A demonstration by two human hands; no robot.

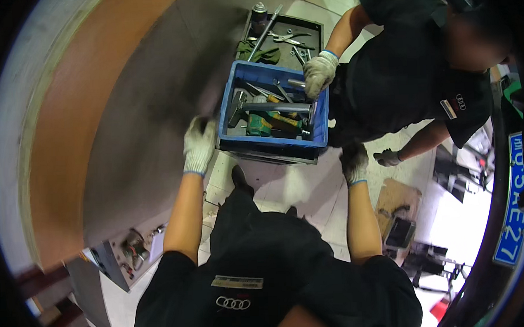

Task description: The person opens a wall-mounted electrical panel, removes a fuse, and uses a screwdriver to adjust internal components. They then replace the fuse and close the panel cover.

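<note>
The wearer's black work shirt [266,268] fills the lower view. Above it, both gloved hands reach to a blue plastic crate [271,141] of loose tools on the tiled floor [286,189]. The left hand [198,144] rests, fingers spread, at the crate's left edge; the right hand [354,161] curls at its right corner, its grip unclear. A co-worker's gloved hand [319,72] digs inside. If the crate is lifted unevenly, the tools could slide and pinch that hand.
</note>
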